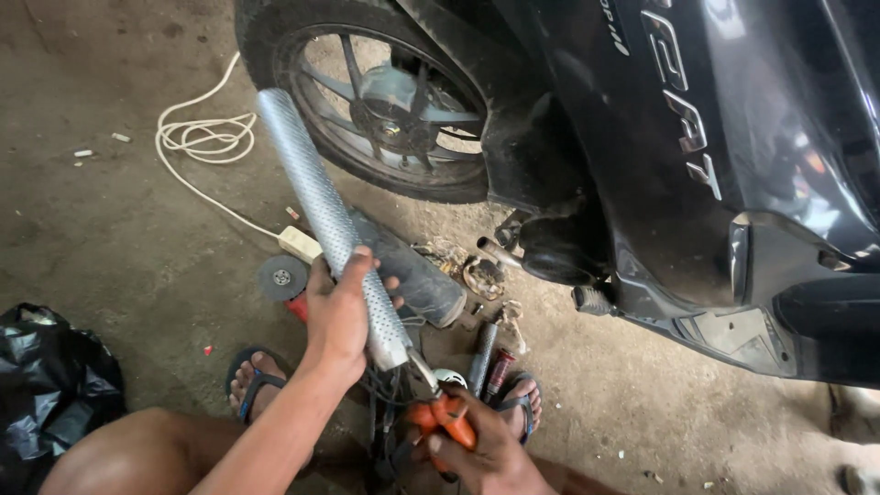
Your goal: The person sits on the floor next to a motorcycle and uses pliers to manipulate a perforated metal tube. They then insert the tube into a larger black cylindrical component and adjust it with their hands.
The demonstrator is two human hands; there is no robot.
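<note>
In the head view, your left hand [341,316] is closed around the perforated metal tube [325,220], which slants up toward the rear wheel [385,101] of the black scooter [697,165]. Your right hand [477,449] grips the orange-handled pliers [443,417], whose tip meets the lower end of the tube. On the concrete floor [110,238], a grinder disc [281,277] and a dark cylinder [417,275] lie just beside your left hand.

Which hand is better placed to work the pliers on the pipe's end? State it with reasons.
Right hand, probably: it already grips the orange-handled pliers at the lower end of the perforated metal pipe, while the left hand is wrapped around the pipe, steadying it.
</note>
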